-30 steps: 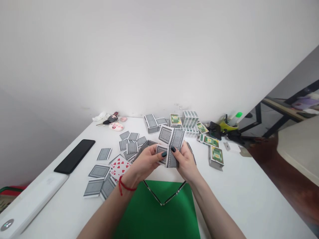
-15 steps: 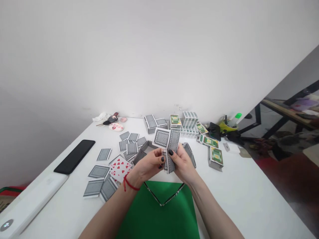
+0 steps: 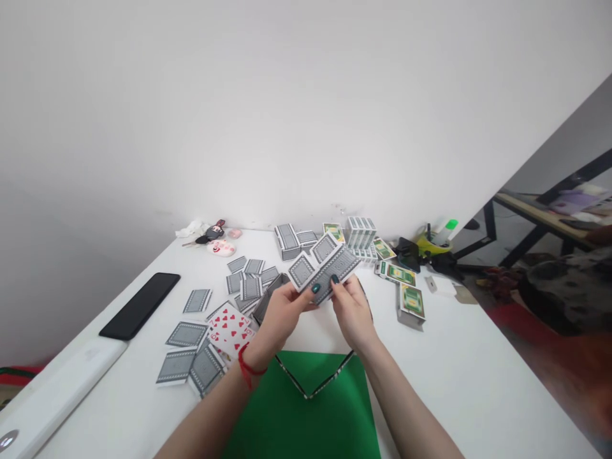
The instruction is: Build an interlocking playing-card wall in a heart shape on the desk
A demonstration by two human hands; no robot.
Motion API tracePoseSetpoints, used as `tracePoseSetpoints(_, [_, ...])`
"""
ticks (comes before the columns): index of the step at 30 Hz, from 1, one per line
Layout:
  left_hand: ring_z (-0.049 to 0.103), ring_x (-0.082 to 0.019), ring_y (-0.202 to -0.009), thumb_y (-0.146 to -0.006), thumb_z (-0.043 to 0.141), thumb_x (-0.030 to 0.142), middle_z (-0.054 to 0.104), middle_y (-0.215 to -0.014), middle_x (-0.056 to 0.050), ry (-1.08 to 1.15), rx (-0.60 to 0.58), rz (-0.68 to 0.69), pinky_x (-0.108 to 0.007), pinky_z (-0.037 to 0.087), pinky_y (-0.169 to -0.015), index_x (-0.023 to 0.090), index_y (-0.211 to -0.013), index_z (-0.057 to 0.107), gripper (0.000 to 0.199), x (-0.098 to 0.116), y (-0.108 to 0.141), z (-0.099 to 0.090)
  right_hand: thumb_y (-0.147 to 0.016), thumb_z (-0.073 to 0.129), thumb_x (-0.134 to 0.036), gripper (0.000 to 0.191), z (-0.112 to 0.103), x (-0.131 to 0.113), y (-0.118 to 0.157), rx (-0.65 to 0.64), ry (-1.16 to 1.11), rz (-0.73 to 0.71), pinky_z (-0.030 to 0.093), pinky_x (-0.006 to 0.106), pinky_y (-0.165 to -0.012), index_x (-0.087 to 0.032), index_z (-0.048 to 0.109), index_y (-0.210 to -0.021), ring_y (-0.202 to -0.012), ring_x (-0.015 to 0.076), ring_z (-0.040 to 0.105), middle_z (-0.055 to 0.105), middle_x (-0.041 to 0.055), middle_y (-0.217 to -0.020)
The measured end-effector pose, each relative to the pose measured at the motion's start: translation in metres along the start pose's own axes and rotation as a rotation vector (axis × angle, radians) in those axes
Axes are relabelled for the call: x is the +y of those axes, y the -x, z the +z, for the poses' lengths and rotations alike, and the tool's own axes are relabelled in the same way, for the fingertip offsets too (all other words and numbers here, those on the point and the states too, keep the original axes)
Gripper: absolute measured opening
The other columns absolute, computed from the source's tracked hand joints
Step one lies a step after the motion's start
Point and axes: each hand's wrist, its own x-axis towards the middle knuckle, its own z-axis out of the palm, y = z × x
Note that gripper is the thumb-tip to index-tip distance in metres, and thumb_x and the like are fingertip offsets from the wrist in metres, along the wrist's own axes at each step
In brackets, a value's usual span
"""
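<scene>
Playing cards with grey patterned backs, put together as one piece, are held up at the centre of the frame, tilted so that the long strip rises toward the right. The person's left hand pinches this piece near its lower end, a dark-nailed thumb pressed on the backs. The right hand grips the lower edge just beside it, thumb also on top. Both grips are closed on the piece; the fingers underneath are largely hidden.

Between the forearms, a green sheet fills the lower centre, crossed by a narrow, dark V-shaped edge. Loose cards lie scattered at the left, a face-up heart card near the left wrist. Right of the right forearm, a broad stretch of white table runs to its slanting edge at lower right, with a green-faced box near its top. The wall bounds the far side.
</scene>
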Motion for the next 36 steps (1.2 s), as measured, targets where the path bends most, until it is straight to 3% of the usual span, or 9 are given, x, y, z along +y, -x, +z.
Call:
tracePoseSetpoints(5, [0.061,-0.016,-0.071,-0.068,0.067,0.043,0.065,-0.073,-0.002,-0.189,0.034,0.026,-0.029,0.055,-0.064,0.013,-0.077,0.062,0.031,0.008,-0.006,-0.022,-0.077,0.057,-0.04,0.023,-0.011,-0.009,-0.007,0.021,-0.076,0.077,0.045,0.026,-0.059,-0.025,0.055,-0.094,-0.065,0.0126,0.053,0.06,-0.0004,-0.088])
tracePoseSetpoints(9, [0.062,-0.014,-0.061,-0.073,0.061,0.046,0.063,-0.069,-0.002,-0.23,0.0,0.017,-0.024,0.054,-0.05,0.013,-0.08,0.058,0.034,0.013,-0.011,-0.035,-0.077,0.058,-0.044,0.024,-0.019,-0.012,-0.011,-0.031,-0.039,0.114,0.044,0.025,-0.055,-0.021,0.057,-0.085,-0.06,0.0115,0.053,0.06,-0.0004,-0.076])
tracePoseSetpoints(16, [0.063,-0.015,-0.054,-0.079,0.055,0.044,0.063,-0.074,-0.003,-0.259,0.029,0.009,-0.024,0.052,-0.043,0.015,-0.089,0.05,0.031,0.011,-0.011,-0.037,-0.072,0.062,-0.046,0.03,-0.006,-0.008,-0.007,-0.163,0.01,0.255,0.046,0.025,-0.051,-0.018,0.057,-0.082,-0.053,0.0139,0.06,0.062,-0.0003,-0.061])
tracePoseSetpoints(22, [0.062,-0.019,-0.081,-0.073,0.064,0.036,0.064,-0.09,-0.005,-0.246,0.033,0.017,-0.029,0.056,-0.056,0.017,-0.092,0.057,0.027,0.018,-0.01,-0.045,-0.07,0.064,-0.047,0.036,0.0,-0.01,-0.004,-0.237,-0.016,0.347,0.047,0.022,-0.046,-0.019,0.053,-0.089,-0.056,0.0137,0.064,0.064,0.0015,-0.075])
tracePoseSetpoints(26, [0.06,-0.017,-0.08,-0.072,0.065,0.031,0.06,-0.098,-0.006,-0.202,0.167,0.094,-0.028,0.056,-0.057,0.018,-0.105,0.053,0.037,0.018,-0.011,-0.047,-0.07,0.064,-0.046,0.031,-0.001,-0.008,-0.011,-0.146,0.018,0.265,0.051,0.023,-0.05,-0.019,0.054,-0.082,-0.06,0.0124,0.061,0.06,-0.0007,-0.074])
tracePoseSetpoints(30, [0.058,-0.011,-0.064,-0.068,0.068,0.03,0.058,-0.087,-0.002,-0.213,0.325,0.225,-0.023,0.054,-0.053,0.023,-0.122,0.044,0.06,0.023,-0.013,-0.046,-0.066,0.069,-0.036,0.041,-0.003,-0.014,-0.024,-0.023,0.016,0.114,0.053,0.025,-0.052,-0.024,0.049,-0.1,-0.052,0.0101,0.055,0.055,-0.008,-0.061])
tracePoseSetpoints(33, [0.056,-0.011,-0.059,-0.071,0.065,0.036,0.056,-0.073,0.0,-0.237,0.262,0.211,-0.023,0.053,-0.049,0.02,-0.116,0.052,0.05,0.033,-0.014,-0.047,-0.066,0.07,-0.033,0.051,-0.004,-0.024,-0.031,-0.027,0.027,0.082,0.053,0.026,-0.05,-0.027,0.046,-0.11,-0.048,0.01,0.054,0.056,-0.0092,-0.059])
tracePoseSetpoints(36, [0.057,-0.013,-0.061,-0.074,0.061,0.045,0.059,-0.076,-0.003,-0.158,0.14,0.174,-0.025,0.052,-0.051,0.015,-0.115,0.054,0.052,0.043,-0.016,-0.052,-0.067,0.069,-0.036,0.039,-0.007,-0.032,-0.033,-0.043,0.013,0.12,0.055,0.029,-0.055,-0.021,0.058,-0.102,-0.053,0.0121,0.059,0.061,-0.0042,-0.064])
